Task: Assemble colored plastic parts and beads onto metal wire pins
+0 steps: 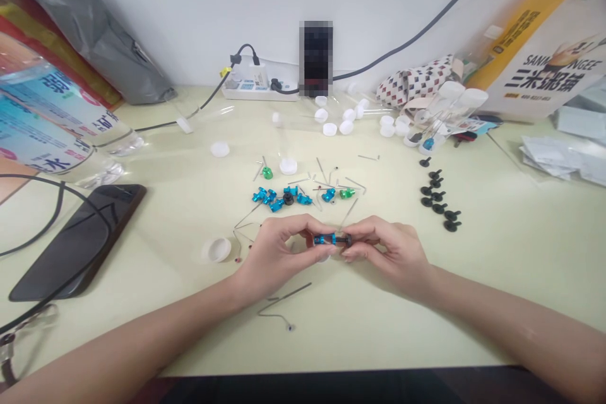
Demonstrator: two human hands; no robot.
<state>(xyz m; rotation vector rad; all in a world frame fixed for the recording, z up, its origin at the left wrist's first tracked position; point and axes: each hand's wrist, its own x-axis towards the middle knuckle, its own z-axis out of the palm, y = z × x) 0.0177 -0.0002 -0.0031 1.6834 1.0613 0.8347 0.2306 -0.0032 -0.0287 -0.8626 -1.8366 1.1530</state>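
Head view: left fingers (310,223) pinch bright-blue fitting (326,239), right fingers (363,229) pinch black disc-headed stem (343,240).

I look from my head, above the near side of the table (369,334), facing forward and down across it, near enough to take in my left hand (277,252), my right hand (395,252) and the wall (189,12) behind the table.

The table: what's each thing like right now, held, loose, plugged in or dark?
Left hand, pinching blue metallic cylinder
Right hand, pinching black round-headed screw
Black rectangular phone, lying flat, screen dark
White plastic power strip, plugs inserted
Black round-headed screws at right, loose
Small green metallic knobs, loose
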